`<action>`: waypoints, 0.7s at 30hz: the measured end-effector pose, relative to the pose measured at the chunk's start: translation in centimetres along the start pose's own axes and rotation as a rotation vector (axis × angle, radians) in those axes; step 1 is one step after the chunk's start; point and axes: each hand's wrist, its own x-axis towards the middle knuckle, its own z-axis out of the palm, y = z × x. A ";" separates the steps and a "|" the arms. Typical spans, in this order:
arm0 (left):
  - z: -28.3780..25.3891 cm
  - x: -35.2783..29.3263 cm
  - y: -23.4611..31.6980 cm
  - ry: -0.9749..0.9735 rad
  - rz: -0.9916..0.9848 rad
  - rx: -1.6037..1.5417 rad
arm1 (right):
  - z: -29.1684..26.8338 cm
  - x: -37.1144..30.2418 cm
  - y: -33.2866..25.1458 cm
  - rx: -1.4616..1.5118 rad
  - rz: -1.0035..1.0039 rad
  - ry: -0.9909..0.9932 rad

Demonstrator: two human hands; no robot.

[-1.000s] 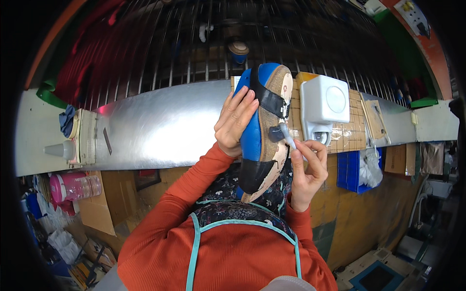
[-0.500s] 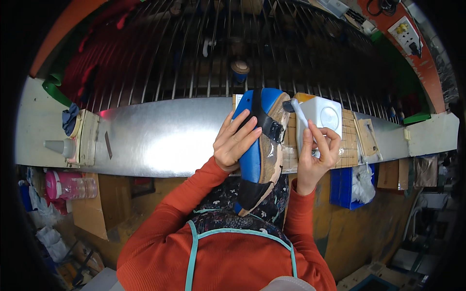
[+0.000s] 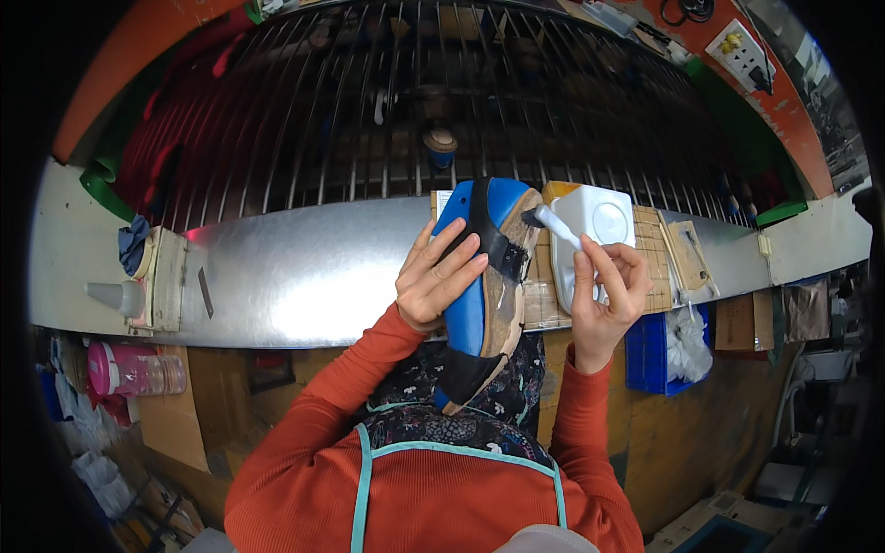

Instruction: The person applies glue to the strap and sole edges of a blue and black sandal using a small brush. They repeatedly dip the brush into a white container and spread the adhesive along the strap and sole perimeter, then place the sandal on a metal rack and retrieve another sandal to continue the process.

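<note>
My left hand (image 3: 435,274) grips a blue sandal (image 3: 481,276) with black straps, held upright with its tan sole side facing right. My right hand (image 3: 604,297) holds a white-handled brush (image 3: 553,223) whose dark bristles touch the upper edge of the sandal's sole. The heel end of the sandal rests against my patterned apron. A white square plastic container (image 3: 599,230) stands on the bench just behind the brush.
A long metal bench top (image 3: 295,267) runs across in front of a wire rack (image 3: 415,101). A white nozzle bottle (image 3: 115,295) lies at far left. A blue bin (image 3: 659,355) with plastic bags and cardboard sit below right; a pink bottle (image 3: 129,369) below left.
The brush has moved from the middle of the sole up to its top edge. My right hand has risen with it. The sandal has tilted slightly and the view has shifted downward.
</note>
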 end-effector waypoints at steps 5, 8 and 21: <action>-0.3 0.2 0.1 0.000 0.007 0.005 | -0.7 -0.3 -0.5 -0.023 -0.092 -0.016; -0.5 0.4 0.0 -0.013 0.018 0.020 | -1.4 0.1 -0.4 -0.017 -0.122 -0.109; -0.8 1.1 0.6 -0.061 0.020 -0.003 | -3.3 1.2 0.2 -0.005 -0.206 -0.245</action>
